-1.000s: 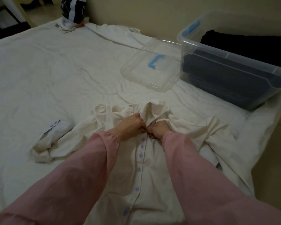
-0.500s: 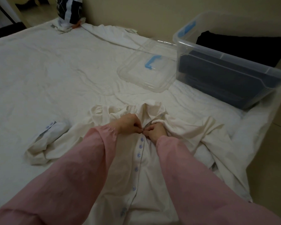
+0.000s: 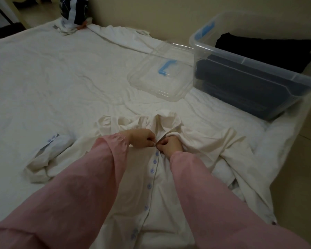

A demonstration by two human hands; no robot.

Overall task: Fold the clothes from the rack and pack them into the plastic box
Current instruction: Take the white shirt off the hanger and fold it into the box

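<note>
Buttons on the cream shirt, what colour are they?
Pale lilac-blue: small round buttons on the cream shirt, clearest in the head view.

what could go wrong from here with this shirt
1. Left hand and right hand pinch the cream button-up shirt just below its collar; the grip could slip or misalign the placket.
2. Its bunched sleeve near the edge of the white-sheeted bed may fold in creases or slide off.

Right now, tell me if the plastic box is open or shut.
Open: the plastic box has nothing on top; its clear lid lies on the bed beside it.
</note>
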